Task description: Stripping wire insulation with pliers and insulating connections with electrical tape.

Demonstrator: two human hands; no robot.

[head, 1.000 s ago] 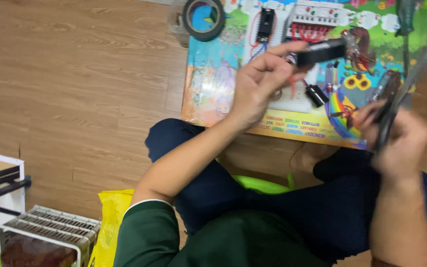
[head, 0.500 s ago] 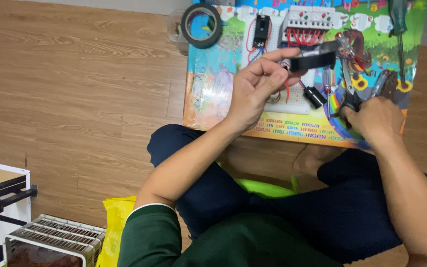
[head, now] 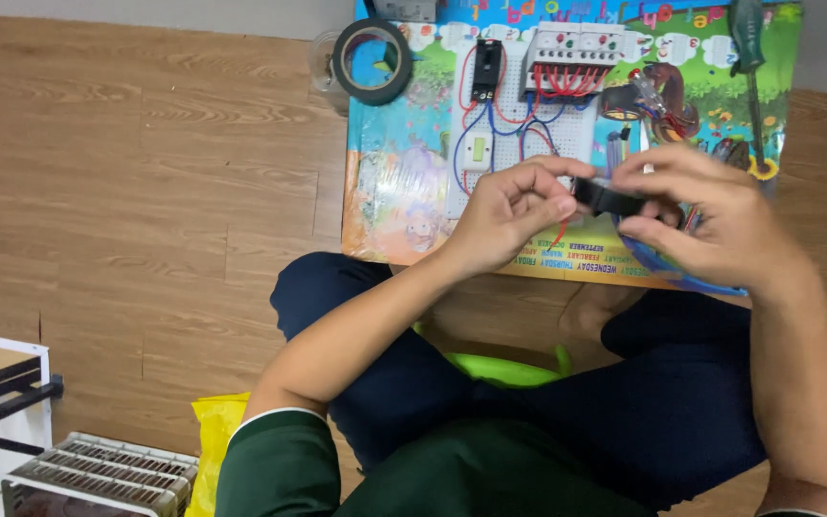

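Note:
I sit cross-legged on a wooden floor. A small black rectangular part is held between both hands above a colourful mat. My left hand pinches its left end with thumb and fingers. My right hand grips its right end from above. Behind the hands lies a white perforated board carrying a black breaker, a row of white breakers and red and blue wires.
A roll of black tape lies at the mat's far left corner. A green-handled screwdriver rests at the far right. Wire coils sit right of the board. A metal rack and yellow bag are at the near left.
My right hand has come across from the right edge and joined the left hand on the black part. The part has come lower and nearer to me.

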